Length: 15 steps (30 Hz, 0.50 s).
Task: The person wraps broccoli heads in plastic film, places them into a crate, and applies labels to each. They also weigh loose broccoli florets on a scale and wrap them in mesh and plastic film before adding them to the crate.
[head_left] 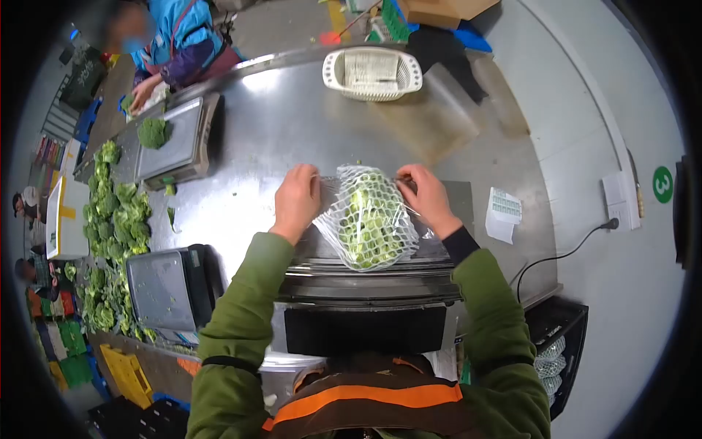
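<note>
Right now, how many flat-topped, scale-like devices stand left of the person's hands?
2, both left of the left hand: a farther device with a broccoli head on it, and a nearer black device beside the broccoli pile. Others may be hidden.

Far right of the frame, there's the clear one: a white number 3 on a round green sign [662, 184], up on the pale wall [575, 139]. Right of centre, a white sheet [504, 214] carries rows of greenish print, too small to read. Upper centre, the paper [371, 70] in the basket [331, 72] is illegible too.
</note>
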Tool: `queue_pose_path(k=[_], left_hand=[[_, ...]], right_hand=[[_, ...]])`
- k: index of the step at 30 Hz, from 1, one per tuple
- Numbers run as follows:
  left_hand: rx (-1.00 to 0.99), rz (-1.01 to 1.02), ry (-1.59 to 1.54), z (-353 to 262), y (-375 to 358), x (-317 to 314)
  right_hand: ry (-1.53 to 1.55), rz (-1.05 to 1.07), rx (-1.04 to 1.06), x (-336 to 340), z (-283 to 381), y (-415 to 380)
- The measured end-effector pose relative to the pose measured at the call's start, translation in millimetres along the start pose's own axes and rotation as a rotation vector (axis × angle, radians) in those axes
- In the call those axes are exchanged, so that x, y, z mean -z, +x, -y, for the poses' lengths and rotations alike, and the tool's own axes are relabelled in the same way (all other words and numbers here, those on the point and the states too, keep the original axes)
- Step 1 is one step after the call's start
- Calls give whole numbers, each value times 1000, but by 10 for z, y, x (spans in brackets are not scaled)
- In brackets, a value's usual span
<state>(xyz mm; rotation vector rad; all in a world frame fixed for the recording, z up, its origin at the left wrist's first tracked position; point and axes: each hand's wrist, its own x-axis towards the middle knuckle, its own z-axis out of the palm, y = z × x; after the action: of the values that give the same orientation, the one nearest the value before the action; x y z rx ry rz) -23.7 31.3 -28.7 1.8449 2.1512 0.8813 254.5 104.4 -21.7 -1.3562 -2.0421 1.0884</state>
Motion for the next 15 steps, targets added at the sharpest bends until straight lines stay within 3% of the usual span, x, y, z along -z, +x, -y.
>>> queue_pose_path(k=[2,3,5,7,9,11,13,15], left_hand=[[-411,-3,6,-141,-256,120],[-395,12,14,-136,-306,113],[-781,259,-73,-128,-308,174],[-767,318,-163,-129,-334,197],[-598,496,-280,-183,-387,225],[-550,534,-296,-157,-451,221],[-17,723,-1030,-146,-687,228],[21,744,-1186,-319,-918,441]], right_hand=[[-339,-156,560,-52,111,-320],[-323,-140,553,-20,164,-426],[-389,89,660,69,252,-530],[-347,98,665,58,213,-505],[-326,106,662,46,155,-549],[-49,118,671,17,159,-533],[-51,107,652,115,244,-697],[153,140,455,182,367,-1035]])
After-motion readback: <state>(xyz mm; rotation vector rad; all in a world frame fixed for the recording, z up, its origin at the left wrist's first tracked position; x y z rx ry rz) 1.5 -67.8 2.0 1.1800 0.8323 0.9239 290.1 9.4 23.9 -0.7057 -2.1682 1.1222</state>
